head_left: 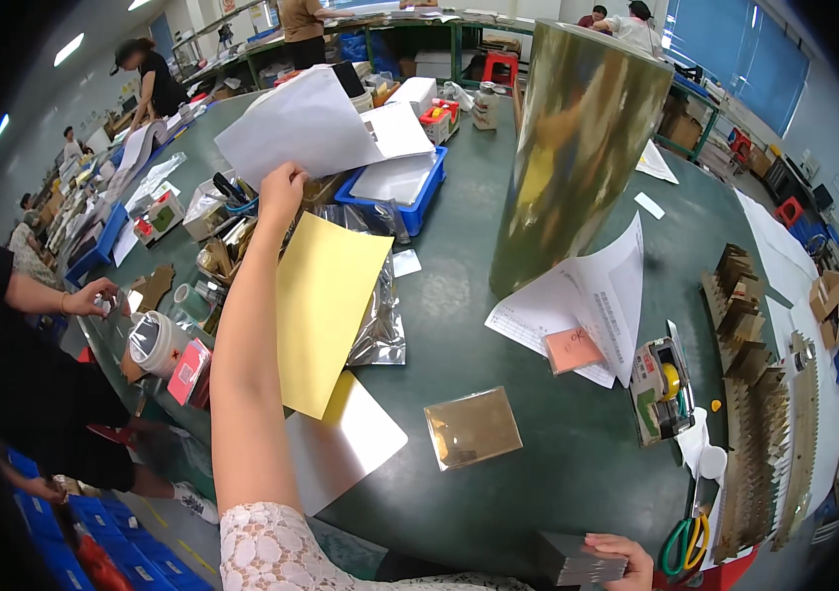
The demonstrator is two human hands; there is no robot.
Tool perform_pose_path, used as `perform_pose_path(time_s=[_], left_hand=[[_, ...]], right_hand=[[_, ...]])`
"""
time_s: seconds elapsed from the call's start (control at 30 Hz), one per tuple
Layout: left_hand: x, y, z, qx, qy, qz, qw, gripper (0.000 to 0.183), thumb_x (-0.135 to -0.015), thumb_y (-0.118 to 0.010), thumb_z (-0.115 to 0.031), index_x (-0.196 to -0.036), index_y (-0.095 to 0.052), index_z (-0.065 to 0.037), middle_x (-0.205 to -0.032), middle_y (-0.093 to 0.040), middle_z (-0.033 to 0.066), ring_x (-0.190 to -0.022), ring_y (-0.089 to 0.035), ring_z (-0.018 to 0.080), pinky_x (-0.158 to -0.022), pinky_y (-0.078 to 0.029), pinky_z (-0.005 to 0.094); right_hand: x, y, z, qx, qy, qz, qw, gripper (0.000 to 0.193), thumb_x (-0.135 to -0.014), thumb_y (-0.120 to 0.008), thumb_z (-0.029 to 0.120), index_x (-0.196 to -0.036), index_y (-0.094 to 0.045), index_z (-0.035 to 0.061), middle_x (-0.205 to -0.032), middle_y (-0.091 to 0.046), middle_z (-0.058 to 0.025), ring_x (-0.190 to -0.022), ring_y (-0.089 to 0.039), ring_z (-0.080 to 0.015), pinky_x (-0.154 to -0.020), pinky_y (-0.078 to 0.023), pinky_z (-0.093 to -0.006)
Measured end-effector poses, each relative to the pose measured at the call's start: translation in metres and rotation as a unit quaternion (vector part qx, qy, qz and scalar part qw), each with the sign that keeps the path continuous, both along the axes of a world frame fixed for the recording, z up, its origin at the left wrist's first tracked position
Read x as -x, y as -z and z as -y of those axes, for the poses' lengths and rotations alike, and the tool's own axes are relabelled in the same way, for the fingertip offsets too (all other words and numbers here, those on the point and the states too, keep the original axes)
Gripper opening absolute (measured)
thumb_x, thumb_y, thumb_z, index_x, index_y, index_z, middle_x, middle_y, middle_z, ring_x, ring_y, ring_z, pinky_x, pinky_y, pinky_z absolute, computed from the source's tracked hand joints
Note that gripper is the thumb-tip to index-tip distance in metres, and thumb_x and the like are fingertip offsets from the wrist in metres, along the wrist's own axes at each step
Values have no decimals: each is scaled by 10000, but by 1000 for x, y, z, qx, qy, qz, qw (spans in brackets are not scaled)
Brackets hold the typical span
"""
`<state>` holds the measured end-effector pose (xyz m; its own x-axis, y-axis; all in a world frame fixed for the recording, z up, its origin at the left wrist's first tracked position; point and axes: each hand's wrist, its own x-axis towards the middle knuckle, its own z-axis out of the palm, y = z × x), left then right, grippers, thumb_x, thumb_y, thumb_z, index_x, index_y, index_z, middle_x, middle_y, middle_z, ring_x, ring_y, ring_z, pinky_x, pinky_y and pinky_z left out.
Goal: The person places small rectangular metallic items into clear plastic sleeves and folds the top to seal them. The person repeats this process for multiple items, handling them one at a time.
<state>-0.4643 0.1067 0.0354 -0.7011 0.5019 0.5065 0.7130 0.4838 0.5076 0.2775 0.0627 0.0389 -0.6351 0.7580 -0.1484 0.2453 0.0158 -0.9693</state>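
My left hand [284,184] reaches far across the table, its fingers closed on the lower edge of a white sheet of paper [301,123], which is lifted and slightly curled. Under my forearm lies a yellow sheet [334,305], over a silvery plastic bag [380,330] and a white rounded-corner sheet [350,448]. At the lower right, near the table edge, my right hand [626,559] is closed round a stack of thin grey pieces [577,559]. Between the hands lies a flat gold-brown packet [473,427] with a shiny surface.
A tall film-wrapped roll [577,148] stands beyond, beside printed papers [606,295]. Blue tray [419,202], white bucket [156,340] and clutter line the left. Scissors [685,542], a box of tape [664,389] and jagged cardboard strips [744,394] lie right. A co-worker [55,355] stands left.
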Motion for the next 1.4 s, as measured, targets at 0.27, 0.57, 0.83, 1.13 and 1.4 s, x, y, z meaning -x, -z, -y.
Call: perform_pose_path(time_s=[0.27,0.57,0.83,1.13,1.4], left_hand=[[-29,-1,-10,30,103,-232,967,137,-835,-604,-86,-944,-673,-41,-942,-683,156,-955,-636,365,-825,-503,436],[-8,7,-9,209,-27,-327,921,136,-818,-588,-70,-820,-719,-31,-939,-659,168,-955,-604,364,-853,-492,442],[-23,10,-30,159,-19,-217,963,158,-855,-659,-197,-881,-762,-81,-938,-674,195,-938,-638,389,-826,-510,484],[-30,13,-32,159,-72,-175,969,217,-864,-694,-330,-949,-780,-150,-986,-685,135,-964,-655,345,-830,-518,483],[-13,23,-29,120,-127,-113,978,199,-872,-695,-292,-892,-767,-108,-984,-674,121,-998,-632,335,-826,-492,471]], right_hand=[[3,-2,0,13,8,-4,1000,409,-721,-534,-135,-1086,-677,-18,-1241,-662,-205,-1137,-640,-302,-987,-502,-395],[-1,-2,-1,52,12,1,999,399,-728,-564,-77,-1108,-672,-20,-1262,-645,-224,-1158,-630,-327,-981,-500,-406],[-2,1,1,44,17,-2,999,337,-783,-635,57,-1110,-677,-14,-1257,-647,-227,-1171,-621,-335,-992,-495,-433],[-6,14,-6,26,21,-56,998,415,-687,-723,-88,-1092,-662,-25,-1121,-698,-181,-1091,-665,-270,-959,-504,-368],[-10,15,-9,58,3,-63,996,396,-750,-734,-77,-1139,-699,-11,-1220,-685,-172,-1162,-649,-280,-1011,-495,-373]])
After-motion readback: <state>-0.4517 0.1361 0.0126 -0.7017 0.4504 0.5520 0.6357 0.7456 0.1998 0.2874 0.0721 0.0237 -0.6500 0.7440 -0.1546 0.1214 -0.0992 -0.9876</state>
